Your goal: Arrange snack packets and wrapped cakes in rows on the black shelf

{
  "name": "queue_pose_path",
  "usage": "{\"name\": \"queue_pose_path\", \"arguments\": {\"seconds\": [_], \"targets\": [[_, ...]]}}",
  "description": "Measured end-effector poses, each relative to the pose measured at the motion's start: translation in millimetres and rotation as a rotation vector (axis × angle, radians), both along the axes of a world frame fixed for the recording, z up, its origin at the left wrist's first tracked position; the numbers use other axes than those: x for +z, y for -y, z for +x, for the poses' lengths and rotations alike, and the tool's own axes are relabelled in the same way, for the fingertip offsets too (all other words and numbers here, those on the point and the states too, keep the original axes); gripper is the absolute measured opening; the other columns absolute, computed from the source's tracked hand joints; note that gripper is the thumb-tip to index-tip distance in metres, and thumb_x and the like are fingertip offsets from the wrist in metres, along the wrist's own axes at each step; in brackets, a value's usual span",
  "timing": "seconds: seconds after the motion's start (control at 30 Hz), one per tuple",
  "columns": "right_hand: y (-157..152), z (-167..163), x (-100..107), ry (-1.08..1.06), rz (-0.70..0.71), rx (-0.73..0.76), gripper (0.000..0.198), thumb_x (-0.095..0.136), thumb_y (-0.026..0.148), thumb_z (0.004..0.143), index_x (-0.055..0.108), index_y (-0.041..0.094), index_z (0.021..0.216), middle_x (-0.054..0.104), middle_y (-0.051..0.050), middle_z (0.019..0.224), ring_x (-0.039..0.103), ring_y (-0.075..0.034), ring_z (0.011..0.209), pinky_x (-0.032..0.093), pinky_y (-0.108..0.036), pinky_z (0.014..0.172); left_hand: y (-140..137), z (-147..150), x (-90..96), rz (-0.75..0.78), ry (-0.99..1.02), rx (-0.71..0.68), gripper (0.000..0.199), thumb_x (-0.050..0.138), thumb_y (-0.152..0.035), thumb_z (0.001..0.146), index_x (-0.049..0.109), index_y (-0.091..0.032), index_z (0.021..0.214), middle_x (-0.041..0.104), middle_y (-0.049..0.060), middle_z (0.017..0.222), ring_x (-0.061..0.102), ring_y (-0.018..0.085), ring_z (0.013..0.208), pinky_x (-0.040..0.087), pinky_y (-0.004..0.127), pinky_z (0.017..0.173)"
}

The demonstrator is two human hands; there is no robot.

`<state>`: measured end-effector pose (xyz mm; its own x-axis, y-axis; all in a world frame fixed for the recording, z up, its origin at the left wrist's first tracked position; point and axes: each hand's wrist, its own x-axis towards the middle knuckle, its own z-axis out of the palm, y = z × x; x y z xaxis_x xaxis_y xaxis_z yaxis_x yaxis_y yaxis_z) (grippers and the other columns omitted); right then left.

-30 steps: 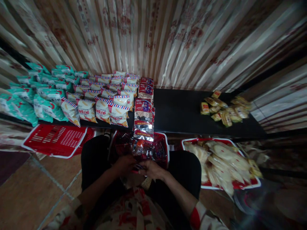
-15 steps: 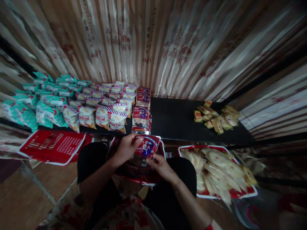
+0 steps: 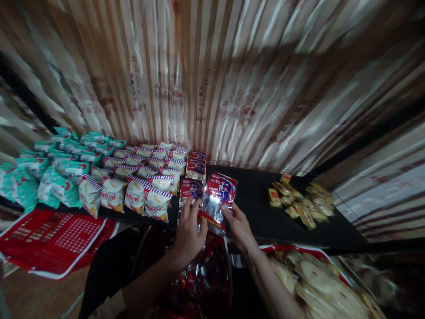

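Observation:
My right hand (image 3: 237, 223) pinches the lower right edge of a shiny red snack packet (image 3: 215, 195) with a purple cartoon print and holds it tilted over the black shelf. My left hand (image 3: 191, 232) has its fingers stretched out and apart, at the bottom end of a similar packet (image 3: 191, 188) lying on the shelf and close to the held packet's lower left corner. Whether its fingertips press on either packet I cannot tell. Behind them lie more of these red packets (image 3: 196, 165). Below my hands is a red basket (image 3: 229, 266) with several dark red packets in it.
White snack bags (image 3: 113, 195) and teal bags (image 3: 59, 186) stand in rows on the left of the black shelf (image 3: 255, 212). Small yellow packs (image 3: 305, 208) lie at its right. A red basket (image 3: 63, 239) is below left; another basket (image 3: 308, 252) with pale bagged goods is below right.
Both hands have moved forward from above the basket to the shelf, taking the packet along. My left hand has let go of it; my right hand still grips it. The view has tilted up.

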<state>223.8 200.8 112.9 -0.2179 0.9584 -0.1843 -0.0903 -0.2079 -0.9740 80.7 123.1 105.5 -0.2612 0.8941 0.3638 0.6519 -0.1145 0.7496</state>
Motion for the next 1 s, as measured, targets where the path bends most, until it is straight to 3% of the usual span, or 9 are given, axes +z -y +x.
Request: {"name": "queue_pose_path", "arguments": {"seconds": [0.07, 0.17, 0.3, 0.47, 0.67, 0.8, 1.0], "targets": [[-28.3, -8.8, -2.5, 0.04, 0.033, -0.03, 0.046, 0.07, 0.051, 0.064, 0.057, 0.021, 0.096, 0.071, -0.005, 0.081, 0.065, -0.021, 0.068, 0.05, -0.032, 0.062, -12.1, 2.4, -3.2, 0.03, -0.17, 0.0, 0.05, 0.047, -0.02, 0.084, 0.042, -0.018, 0.134, 0.029, 0.013, 0.149, 0.021, 0.029, 0.14, 0.032, 0.051, 0.109], [-71.6, -26.6, -8.0, 0.106, 0.101, -0.059, 0.044, 0.067, 0.051, 0.063, 0.056, 0.02, 0.094, 0.07, -0.004, 0.079, 0.064, -0.02, 0.067, 0.051, -0.032, 0.062, -32.6, 3.4, -4.2, 0.032, -0.335, -0.033, 0.056, 0.052, -0.023, 0.082, 0.04, -0.019, 0.136, 0.023, 0.012, 0.152, 0.012, 0.032, 0.142, 0.03, 0.055, 0.109], [-124.2, -54.6, -12.9, 0.243, 0.177, -0.084, 0.036, 0.061, 0.042, 0.067, 0.057, 0.019, 0.094, 0.069, -0.004, 0.078, 0.064, -0.018, 0.067, 0.05, -0.03, 0.061, -67.2, 0.5, -6.5, -0.013, -0.406, -0.007, 0.067, 0.058, -0.021, 0.076, 0.036, -0.019, 0.139, 0.026, 0.013, 0.151, 0.014, 0.034, 0.141, 0.025, 0.058, 0.109], [-169.3, -83.1, -14.7, 0.37, 0.247, -0.094, 0.038, 0.057, 0.031, 0.069, 0.058, 0.016, 0.104, 0.069, -0.004, 0.083, 0.063, -0.017, 0.07, 0.049, -0.028, 0.064, -114.3, -7.1, -13.9, -0.064, -0.4, 0.059, 0.062, 0.054, -0.018, 0.077, 0.038, -0.015, 0.137, 0.034, 0.015, 0.147, 0.02, 0.034, 0.139, 0.025, 0.056, 0.11], [-204.1, -99.4, -27.0, 0.529, 0.385, -0.084, 0.04, 0.057, 0.026, 0.072, 0.057, 0.016, 0.111, 0.069, -0.005, 0.092, 0.063, -0.018, 0.082, 0.049, -0.034, 0.078, -153.2, -17.2, -18.4, -0.15, -0.42, 0.087, 0.051, 0.047, -0.017, 0.081, 0.047, -0.009, 0.131, 0.041, 0.018, 0.142, 0.027, 0.035, 0.136, 0.026, 0.054, 0.109], [-214.0, -106.2, -29.8, 0.703, 0.482, -0.095, 0.052, 0.058, 0.022, 0.074, 0.05, 0.018, 0.125, 0.069, -0.006, 0.092, 0.064, -0.021, 0.085, 0.048, -0.036, 0.081, -167.7, -20.6, -19.9, -0.197, -0.418, 0.093, 0.05, 0.046, -0.016, 0.081, 0.048, -0.006, 0.13, 0.042, 0.022, 0.141, 0.027, 0.036, 0.136, 0.025, 0.054, 0.109], [-209.8, -116.8, -22.6, 1.115, 0.512, -0.025, 0.036, 0.049, 0.027, 0.084, 0.06, 0.017, 0.117, 0.065, -0.013, 0.112, 0.059, -0.023, 0.103, 0.043, -0.033, 0.09, -176.9, -23.1, -19.7, -0.295, -0.458, 0.102, 0.052, 0.042, -0.019, 0.083, 0.047, -0.002, 0.131, 0.039, 0.021, 0.143, 0.025, 0.034, 0.137, 0.021, 0.049, 0.113]]}}
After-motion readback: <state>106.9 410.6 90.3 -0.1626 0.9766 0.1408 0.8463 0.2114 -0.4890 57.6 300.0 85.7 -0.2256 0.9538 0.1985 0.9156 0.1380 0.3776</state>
